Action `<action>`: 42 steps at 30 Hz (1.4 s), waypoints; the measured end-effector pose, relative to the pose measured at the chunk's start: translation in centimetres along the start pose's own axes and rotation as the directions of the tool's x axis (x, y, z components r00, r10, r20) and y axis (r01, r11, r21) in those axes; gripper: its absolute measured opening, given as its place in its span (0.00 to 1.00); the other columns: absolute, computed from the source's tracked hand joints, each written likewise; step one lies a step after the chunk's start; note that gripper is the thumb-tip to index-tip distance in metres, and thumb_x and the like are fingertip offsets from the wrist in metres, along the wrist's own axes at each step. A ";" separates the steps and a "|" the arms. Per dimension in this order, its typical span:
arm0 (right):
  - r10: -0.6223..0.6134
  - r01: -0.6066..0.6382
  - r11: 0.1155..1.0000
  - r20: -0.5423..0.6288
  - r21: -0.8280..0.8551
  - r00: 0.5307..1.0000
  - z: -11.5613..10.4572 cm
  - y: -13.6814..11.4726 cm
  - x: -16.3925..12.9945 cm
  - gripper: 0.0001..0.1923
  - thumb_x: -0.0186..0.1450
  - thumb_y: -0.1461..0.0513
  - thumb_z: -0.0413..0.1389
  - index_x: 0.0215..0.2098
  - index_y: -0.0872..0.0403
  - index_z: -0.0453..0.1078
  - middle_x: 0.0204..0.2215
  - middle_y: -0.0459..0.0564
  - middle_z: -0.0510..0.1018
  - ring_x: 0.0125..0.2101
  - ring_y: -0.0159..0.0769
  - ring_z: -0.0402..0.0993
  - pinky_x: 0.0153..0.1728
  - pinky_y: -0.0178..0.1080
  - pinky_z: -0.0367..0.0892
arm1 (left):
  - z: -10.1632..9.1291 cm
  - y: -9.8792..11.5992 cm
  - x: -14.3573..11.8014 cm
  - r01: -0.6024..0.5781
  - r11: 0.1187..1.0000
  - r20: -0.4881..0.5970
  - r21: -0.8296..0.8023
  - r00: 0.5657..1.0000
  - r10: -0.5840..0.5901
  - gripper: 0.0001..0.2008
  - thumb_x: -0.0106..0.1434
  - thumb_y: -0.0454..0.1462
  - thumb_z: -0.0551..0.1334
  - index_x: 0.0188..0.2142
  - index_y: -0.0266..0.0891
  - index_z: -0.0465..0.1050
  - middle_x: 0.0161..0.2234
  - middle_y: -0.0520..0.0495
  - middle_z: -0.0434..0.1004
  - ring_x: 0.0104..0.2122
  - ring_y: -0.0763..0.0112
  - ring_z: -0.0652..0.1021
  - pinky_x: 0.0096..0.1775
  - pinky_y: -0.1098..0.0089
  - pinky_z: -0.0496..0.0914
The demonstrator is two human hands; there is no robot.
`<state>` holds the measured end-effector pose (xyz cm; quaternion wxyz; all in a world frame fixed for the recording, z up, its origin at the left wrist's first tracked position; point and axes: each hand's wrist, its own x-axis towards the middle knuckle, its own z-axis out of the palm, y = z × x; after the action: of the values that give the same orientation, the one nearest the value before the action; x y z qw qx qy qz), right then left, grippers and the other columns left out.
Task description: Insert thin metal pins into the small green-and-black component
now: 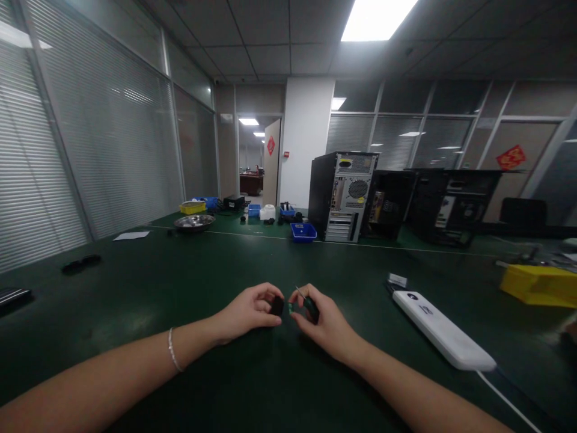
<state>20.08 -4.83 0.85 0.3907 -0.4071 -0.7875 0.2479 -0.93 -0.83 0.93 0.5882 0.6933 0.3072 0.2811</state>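
Just above the dark green table (193, 373), my left hand (252, 310) is closed on a small black block-like part (276, 306), held between thumb and fingers. Close beside it, my right hand (327, 322) pinches a tiny green piece (291, 307), possibly a bit of circuit board, between thumb and forefinger. A screwdriver (311, 308) with a dark handle is tucked in the same right hand, its thin metal shaft pointing up and left. A narrow gap separates the black part from the green piece. Fine detail on both is too small to make out.
On the right lie a white power bank (444, 331) with a cable and a yellow bin (538, 285). Computer towers (347, 198) stand at the back, beside a blue tray (303, 233). A metal bowl (195, 223), paper (131, 236) and dark glasses (81, 263) lie left.
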 end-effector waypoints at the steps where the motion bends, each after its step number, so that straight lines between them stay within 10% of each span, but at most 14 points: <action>1: -0.022 0.023 0.999 -0.034 0.032 0.999 0.1 -0.2 0.0 0.07 0.60 0.67 0.55 0.33 0.52 0.59 0.37 0.46 0.73 0.30 0.31 0.68 0.30 0.32 0.63 | 0.2 -0.1 0.0 -0.001 0.996 -0.014 -0.093 1.000 0.000 0.22 0.52 0.33 0.67 0.46 0.39 0.65 0.37 0.49 0.72 0.37 0.68 0.75 0.40 0.66 0.68; 42: -0.096 0.064 0.986 -0.209 -0.153 0.973 2.2 -0.5 -0.3 0.05 0.62 0.64 0.55 0.37 0.51 0.66 0.32 0.47 0.75 0.32 0.36 0.72 0.34 0.35 0.66 | 1.9 -1.4 0.3 -0.179 0.977 -0.143 -0.119 0.976 0.162 0.21 0.51 0.33 0.68 0.44 0.37 0.65 0.34 0.48 0.76 0.33 0.67 0.78 0.38 0.65 0.72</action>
<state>18.19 -5.48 -0.17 0.4531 -0.4267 -0.7721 0.1283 0.60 -1.65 -0.68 0.5845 0.6569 0.2657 0.3954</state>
